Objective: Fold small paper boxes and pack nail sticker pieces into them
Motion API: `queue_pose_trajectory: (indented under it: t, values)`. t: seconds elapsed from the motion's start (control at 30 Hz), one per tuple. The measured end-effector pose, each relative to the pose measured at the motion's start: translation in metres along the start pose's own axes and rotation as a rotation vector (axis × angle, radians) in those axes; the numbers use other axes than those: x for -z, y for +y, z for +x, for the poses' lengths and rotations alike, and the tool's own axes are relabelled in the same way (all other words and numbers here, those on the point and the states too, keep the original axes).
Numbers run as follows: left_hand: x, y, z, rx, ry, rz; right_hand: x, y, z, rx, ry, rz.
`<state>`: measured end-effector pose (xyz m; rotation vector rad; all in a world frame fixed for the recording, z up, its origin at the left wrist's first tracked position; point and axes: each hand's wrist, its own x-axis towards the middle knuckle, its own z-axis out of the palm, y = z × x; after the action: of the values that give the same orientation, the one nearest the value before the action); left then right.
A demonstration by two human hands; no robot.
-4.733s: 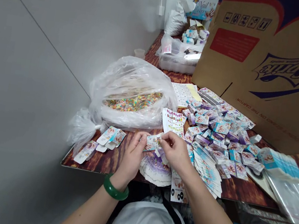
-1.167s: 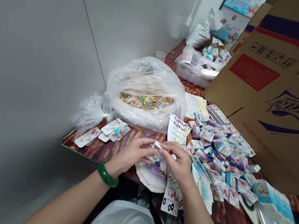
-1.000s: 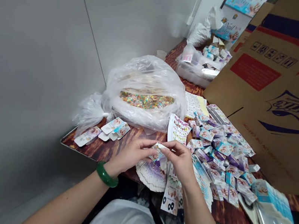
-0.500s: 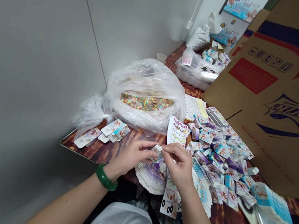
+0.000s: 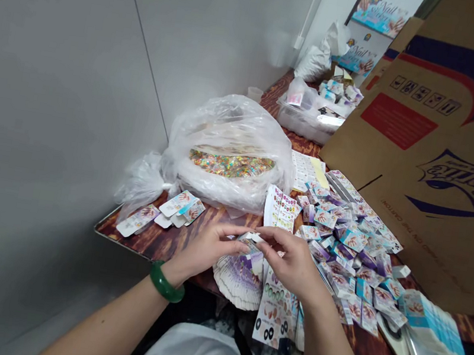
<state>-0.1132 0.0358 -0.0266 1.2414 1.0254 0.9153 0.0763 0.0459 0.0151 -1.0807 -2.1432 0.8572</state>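
My left hand (image 5: 203, 248), with a green bangle on the wrist, and my right hand (image 5: 295, 263) meet over the table's near edge. Both pinch a small printed paper box (image 5: 249, 245) between their fingertips. Under them lies a fanned stack of flat purple box blanks (image 5: 237, 276). A long sticker sheet (image 5: 273, 312) hangs over the edge below my right hand. To the right spreads a heap of folded small boxes (image 5: 346, 243). A sticker card stack (image 5: 281, 207) lies just beyond my hands.
A clear plastic bag of colourful bits (image 5: 231, 155) sits at the back left, with a few flat blanks (image 5: 173, 208) beside it. A big cardboard carton (image 5: 444, 144) leans on the right. A plastic tub (image 5: 305, 113) stands farther back. The grey wall (image 5: 75, 86) borders the wooden table (image 5: 173, 238) on the left.
Both hands stayed together on the small box, working it with the fingertips. My right hand has slid slightly right and lower. The camera view has shifted a little.
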Motion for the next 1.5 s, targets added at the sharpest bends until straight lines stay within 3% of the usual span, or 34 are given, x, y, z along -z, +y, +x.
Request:
queue_pose_trajectory:
  t: [0.37, 0.63, 0.9, 1.13, 1.5]
  values:
    - [-0.006, -0.005, 0.000, 0.022, 0.028, 0.014, -0.006, -0.003, 0.003, -0.030, -0.027, -0.207]
    - [-0.023, 0.001, 0.002, 0.093, 0.170, -0.216, -0.029, 0.003, 0.004, -0.051, 0.146, -0.287]
    - [-0.026, 0.006, 0.005, 0.222, 0.234, -0.421, -0.038, 0.007, 0.000, 0.041, 0.295, -0.067]
    - [-0.022, 0.007, 0.005, 0.202, 0.173, -0.384, -0.030, 0.012, 0.003, -0.163, 0.335, 0.141]
    - [-0.024, 0.005, 0.007, 0.188, 0.211, -0.384, -0.037, 0.005, 0.002, -0.093, 0.405, 0.050]
